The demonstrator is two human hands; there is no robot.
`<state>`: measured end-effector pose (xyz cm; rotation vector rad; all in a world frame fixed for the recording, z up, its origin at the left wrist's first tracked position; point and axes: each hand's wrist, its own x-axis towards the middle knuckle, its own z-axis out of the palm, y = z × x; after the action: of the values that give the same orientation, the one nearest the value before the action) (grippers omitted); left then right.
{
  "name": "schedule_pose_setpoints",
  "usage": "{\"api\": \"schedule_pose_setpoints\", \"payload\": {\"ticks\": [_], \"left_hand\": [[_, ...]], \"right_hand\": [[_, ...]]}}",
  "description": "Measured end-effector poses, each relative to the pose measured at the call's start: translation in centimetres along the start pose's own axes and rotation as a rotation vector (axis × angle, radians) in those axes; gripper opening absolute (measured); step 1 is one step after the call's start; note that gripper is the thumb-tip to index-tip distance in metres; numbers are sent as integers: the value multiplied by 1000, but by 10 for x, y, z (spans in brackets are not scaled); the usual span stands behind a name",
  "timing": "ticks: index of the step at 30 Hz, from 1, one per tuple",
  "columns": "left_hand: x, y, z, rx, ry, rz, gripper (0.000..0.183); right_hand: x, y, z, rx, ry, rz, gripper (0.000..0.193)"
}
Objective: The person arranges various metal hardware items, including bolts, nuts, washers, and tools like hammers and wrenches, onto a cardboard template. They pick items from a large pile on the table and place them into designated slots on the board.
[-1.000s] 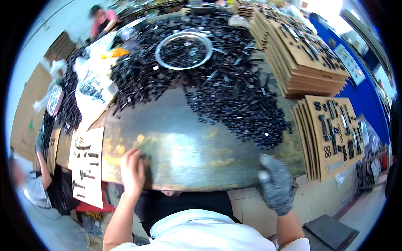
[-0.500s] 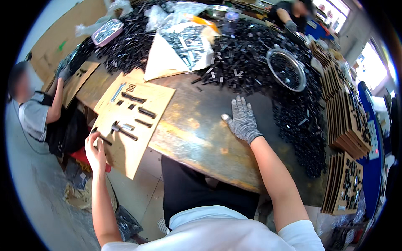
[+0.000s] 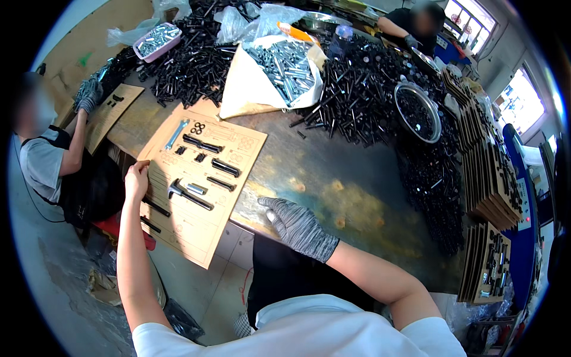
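A flat brown cardboard card (image 3: pixel 199 184) carrying black bolts and a small wrench overhangs the near edge of a worn metal worktable (image 3: pixel 345 196). The bare left hand (image 3: pixel 135 178) pinches its left edge; the grey-gloved right hand (image 3: pixel 295 223) lies spread, palm down, just beside it. Black bolt heaps (image 3: pixel 357 95) cover the far table, and stacked filled cards (image 3: pixel 491 178) stand right.
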<state>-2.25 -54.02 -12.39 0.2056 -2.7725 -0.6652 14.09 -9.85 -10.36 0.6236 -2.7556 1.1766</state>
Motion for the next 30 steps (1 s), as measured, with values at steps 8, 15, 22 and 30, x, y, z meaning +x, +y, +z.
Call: {"api": "schedule_pose_setpoints", "payload": {"ticks": [8,15,22,30], "left_hand": [[-14,6,-7,-382,-95,-54,28],[-70,60,12,-454,-171,-34,29],[-143,138,36,-394,-223,76,35],[-236,261,44,-350,-309,110,34]], "right_hand": [[-2,6,15,77,81,89,34],[-56,23,-20,197,130,178,33],[-138,57,-81,233,212,361,28],[-218,97,-143,76,439,420,22]]}}
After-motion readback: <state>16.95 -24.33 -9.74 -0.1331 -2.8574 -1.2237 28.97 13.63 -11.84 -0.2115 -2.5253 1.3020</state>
